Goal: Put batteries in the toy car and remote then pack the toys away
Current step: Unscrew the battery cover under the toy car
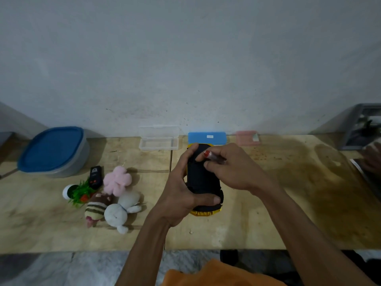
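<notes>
A person stands at a wooden counter (288,213) set against a pale wall, seen from above through a head-worn camera. Both bare forearms reach forward to the middle of the counter.

The left hand (181,195) is wrapped around a yellow toy car (203,182), which is turned upside down so its black underside faces up; the thumb presses across the near end and the fingers curl over the far end. The car's near yellow edge sits at or just above the counter.

The right hand (231,170) is closed on a battery (214,157) with a red tip, pinched between thumb and fingers and held against the far part of the car's underside.

To the left of the car lies a cluster of toys: a black remote (95,176) with orange buttons, a pink plush flower (117,180), a striped plush bee (97,209), a white plush bunny (119,213), and a small green plastic plant (80,193) tipped over in a white pot.

Farther left sits a grey container with a blue lid (52,149) shut on it.

Along the wall stand three small cases: an open clear plastic case (158,143), a blue case (208,138) just behind the car, and a pink case (247,138) to its right.
</notes>
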`<state>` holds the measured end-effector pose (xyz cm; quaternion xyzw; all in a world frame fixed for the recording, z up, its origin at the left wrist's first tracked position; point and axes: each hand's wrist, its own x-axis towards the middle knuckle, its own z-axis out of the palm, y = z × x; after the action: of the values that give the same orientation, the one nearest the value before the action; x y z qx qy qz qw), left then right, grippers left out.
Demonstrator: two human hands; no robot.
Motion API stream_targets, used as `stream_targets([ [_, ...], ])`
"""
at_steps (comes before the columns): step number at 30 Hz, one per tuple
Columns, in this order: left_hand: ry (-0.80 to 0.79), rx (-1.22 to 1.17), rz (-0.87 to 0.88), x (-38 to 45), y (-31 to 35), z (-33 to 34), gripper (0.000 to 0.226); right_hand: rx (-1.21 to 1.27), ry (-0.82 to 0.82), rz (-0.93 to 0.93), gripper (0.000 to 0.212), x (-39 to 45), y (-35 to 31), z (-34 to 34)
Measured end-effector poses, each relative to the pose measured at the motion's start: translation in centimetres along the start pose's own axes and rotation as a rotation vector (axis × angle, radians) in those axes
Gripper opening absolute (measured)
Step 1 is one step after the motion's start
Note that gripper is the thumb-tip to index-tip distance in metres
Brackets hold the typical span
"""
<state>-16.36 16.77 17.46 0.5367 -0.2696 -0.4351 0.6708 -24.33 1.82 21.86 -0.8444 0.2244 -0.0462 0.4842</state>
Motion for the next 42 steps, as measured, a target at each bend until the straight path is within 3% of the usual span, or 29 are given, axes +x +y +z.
stream_targets([
  [13,0.024,0.047,-0.017,-0.4,-1.1,-0.9,0.114,0.034,-0.053,-0.057,0.021,-0.1,0.4,0.1],
  [20,0.062,0.035,-0.055,-1.9,-1.9,-2.7,0.117,0.203,0.084,0.081,0.011,-0.3,0.6,3.0],
  [32,0.106,0.040,-0.150,-5.6,-4.4,-6.7,0.118,0.254,0.078,0.296,0.008,-0.7,0.3,9.5],
  [37,0.106,0.020,-0.161,-4.3,-4.6,-7.1,0.119,0.348,0.174,0.384,0.007,0.3,1.2,10.0],
  [42,0.123,0.051,-0.157,-1.8,-5.0,-6.8,0.118,0.293,0.112,0.355,0.006,2.4,2.7,8.3],
])
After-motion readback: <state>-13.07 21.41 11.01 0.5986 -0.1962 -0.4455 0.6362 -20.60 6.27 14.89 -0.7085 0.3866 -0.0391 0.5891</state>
